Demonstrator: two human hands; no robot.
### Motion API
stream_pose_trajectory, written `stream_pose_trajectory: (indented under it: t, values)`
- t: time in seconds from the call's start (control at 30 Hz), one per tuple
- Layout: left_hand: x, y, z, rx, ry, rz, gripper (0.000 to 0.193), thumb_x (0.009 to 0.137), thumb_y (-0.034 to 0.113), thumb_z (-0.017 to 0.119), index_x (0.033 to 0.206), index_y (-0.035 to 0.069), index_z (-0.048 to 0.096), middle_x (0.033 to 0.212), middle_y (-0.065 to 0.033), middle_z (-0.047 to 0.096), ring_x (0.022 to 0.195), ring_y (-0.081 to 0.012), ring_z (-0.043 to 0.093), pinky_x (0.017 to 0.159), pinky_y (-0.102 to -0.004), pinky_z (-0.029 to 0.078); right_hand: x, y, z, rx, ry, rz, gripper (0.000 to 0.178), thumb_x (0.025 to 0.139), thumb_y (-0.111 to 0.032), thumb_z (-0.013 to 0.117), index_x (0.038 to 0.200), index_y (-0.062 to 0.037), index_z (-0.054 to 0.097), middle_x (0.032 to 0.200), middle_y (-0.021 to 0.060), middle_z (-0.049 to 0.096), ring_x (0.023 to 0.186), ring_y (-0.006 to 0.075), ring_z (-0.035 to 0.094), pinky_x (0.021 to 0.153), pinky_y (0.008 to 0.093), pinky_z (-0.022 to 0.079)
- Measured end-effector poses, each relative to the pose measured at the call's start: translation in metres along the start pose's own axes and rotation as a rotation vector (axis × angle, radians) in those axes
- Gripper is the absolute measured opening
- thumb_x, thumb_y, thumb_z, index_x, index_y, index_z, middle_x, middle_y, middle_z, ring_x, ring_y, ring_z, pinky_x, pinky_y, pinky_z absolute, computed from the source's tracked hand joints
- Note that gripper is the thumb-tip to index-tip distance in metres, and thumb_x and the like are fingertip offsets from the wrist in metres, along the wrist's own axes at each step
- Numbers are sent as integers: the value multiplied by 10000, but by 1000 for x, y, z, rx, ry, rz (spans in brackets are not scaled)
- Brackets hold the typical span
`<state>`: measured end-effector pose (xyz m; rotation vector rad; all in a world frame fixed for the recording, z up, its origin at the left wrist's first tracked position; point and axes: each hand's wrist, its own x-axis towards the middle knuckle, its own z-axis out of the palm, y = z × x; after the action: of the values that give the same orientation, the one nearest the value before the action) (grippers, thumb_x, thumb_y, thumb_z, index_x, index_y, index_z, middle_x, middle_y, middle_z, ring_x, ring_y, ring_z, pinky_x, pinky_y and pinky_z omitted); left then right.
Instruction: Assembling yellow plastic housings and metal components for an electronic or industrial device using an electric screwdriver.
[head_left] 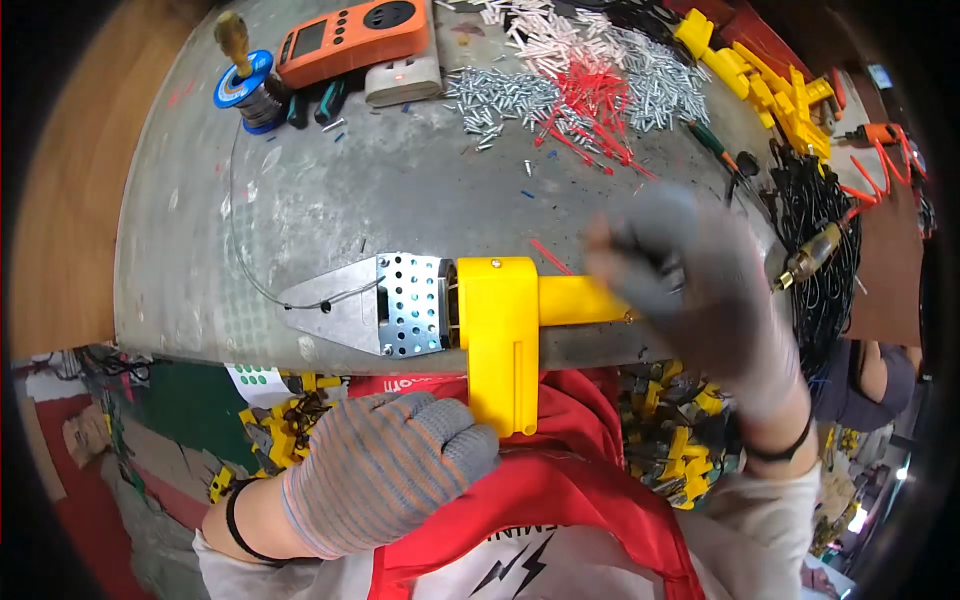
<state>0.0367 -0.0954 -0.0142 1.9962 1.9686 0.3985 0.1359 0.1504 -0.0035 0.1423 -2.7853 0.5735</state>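
A yellow plastic pipe welding tool (498,300) lies at the table's near edge, its pointed metal heating plate (335,304) to the left. A perforated metal guard (412,305) covers the plate's base. The tool's yellow leg hangs over the edge toward me. My left hand (395,470), in a grey striped glove, is closed beside the leg's lower end; its fingertips are hidden. My gloved right hand (665,270) is smeared by motion over the right end of the yellow handle (580,300). Whether it grips anything cannot be seen.
Screws (500,95), pale sleeves (560,40) and red pieces (595,95) lie heaped at the back. Back left stand a solder spool (262,100) and an orange meter (355,42). Right are yellow housings (790,95), black cables (815,260) and a power screwdriver (812,255).
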Motion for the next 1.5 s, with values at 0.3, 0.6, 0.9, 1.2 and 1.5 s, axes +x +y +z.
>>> stream_pose_trajectory:
  t: [0.3, 0.6, 0.9, 1.2, 1.5]
  values:
    - [21, -6, 2, -109, 223, -110, 315, 615, 310, 766, 839, 146, 619, 844, -25, 615, 743, -213, 644, 557, -333, 487, 69, 78, 49, -346, -274, 93, 196, 771, -134, 638, 927, -17, 616, 807, 208, 628, 763, 397, 611, 677, 436, 504]
    - [79, -10, -12, 9, 256, 17, 541, 707, 441, 738, 1079, 74, 596, 1010, -111, 634, 937, -351, 615, 822, -442, 472, -60, 41, 10, 435, 284, 376, 105, 736, -75, 670, 813, -71, 599, 726, 74, 575, 622, 184, 564, 592, 311, 452]
    - [134, 6, 19, 128, 73, -226, 490, 703, 478, 731, 985, 98, 600, 854, -97, 647, 780, -294, 633, 688, -398, 474, -74, 43, 17, 39, 79, 94, 259, 694, -211, 725, 902, -111, 607, 885, 53, 594, 791, 268, 608, 641, 372, 504]
    - [136, 12, 14, 147, -71, -200, 439, 689, 394, 747, 945, 64, 614, 911, -93, 644, 870, -277, 631, 778, -402, 484, -87, 41, 26, 167, 66, 114, 307, 712, -203, 734, 993, -119, 643, 988, 38, 622, 858, 224, 635, 712, 344, 528]
    - [144, 11, 23, 230, 66, -25, 357, 765, 341, 640, 1025, 95, 624, 830, -27, 631, 730, -198, 644, 618, -341, 494, -136, 56, -28, -69, 646, 617, 209, 792, -58, 629, 995, -32, 675, 899, 78, 674, 782, 188, 635, 672, 292, 486]
